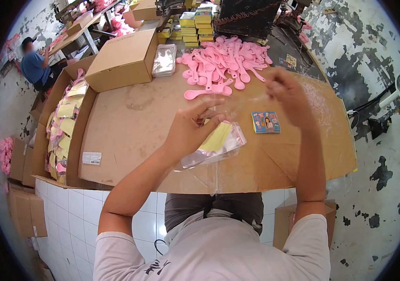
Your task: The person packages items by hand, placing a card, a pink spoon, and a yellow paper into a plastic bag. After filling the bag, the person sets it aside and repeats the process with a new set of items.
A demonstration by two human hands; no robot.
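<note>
Near the middle of the cardboard-covered table, my left hand (pixel 194 125) pinches a clear plastic bag with a yellow card (pixel 216 136) in it. Below lies a stack of clear bags (pixel 230 149). My right hand (pixel 285 89) is raised to the right, its fingers closed and blurred. A faint clear strip stretches from it towards my left hand; what its fingers hold is too small to name. Between my forearms, to the right, a small stack of blue printed cards (pixel 265 122) lies on the table. Beyond both hands is a heap of pink spoons (pixel 228 58).
A long box of bagged spoons (pixel 66 117) borders the table's left side. Behind are a closed cardboard box (pixel 122 61), more clear bags (pixel 164 60) and stacked yellow cards (pixel 203 23). Plastic scraps (pixel 319 100) lie at right. A person (pixel 35 65) sits far left.
</note>
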